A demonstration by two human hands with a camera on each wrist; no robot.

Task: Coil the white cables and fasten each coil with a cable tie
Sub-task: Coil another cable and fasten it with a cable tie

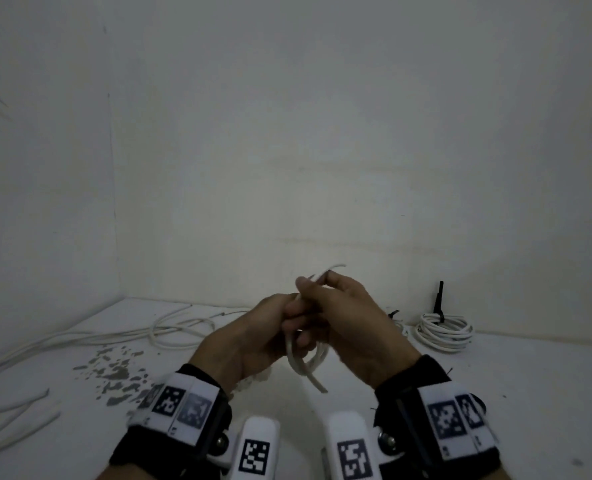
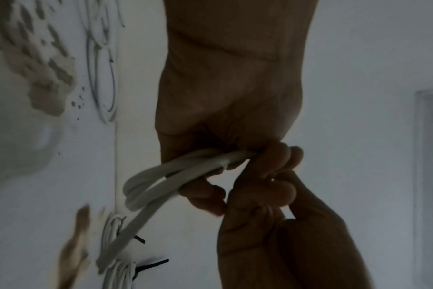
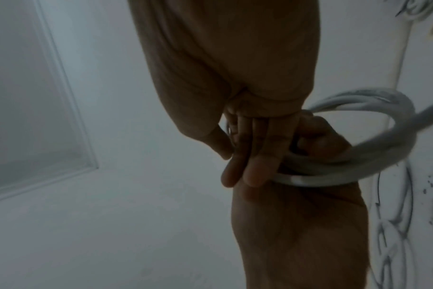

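Both hands meet above the middle of the white table [image 1: 495,393]. My left hand [image 1: 266,327] grips a small coil of white cable [image 1: 305,362], whose loops hang below my fingers; one cut end points down. My right hand [image 1: 343,313] pinches a thin white tie [image 1: 332,269] that rises from the coil. In the left wrist view the left hand [image 2: 225,97] curls round the coil [image 2: 161,181], with the right hand [image 2: 284,234] against it. In the right wrist view the right hand [image 3: 235,78] lays its fingers [image 3: 257,156] over the coil [image 3: 359,162]. The tie's head is hidden.
A finished white coil [image 1: 443,329] bound with a black tie [image 1: 440,299] lies at the back right. Loose white cables [image 1: 176,327] sprawl at the back left, with more cable pieces [image 1: 13,410] at the front left. Chipped paint patches [image 1: 114,372] mark the tabletop. Walls close off the back and left.
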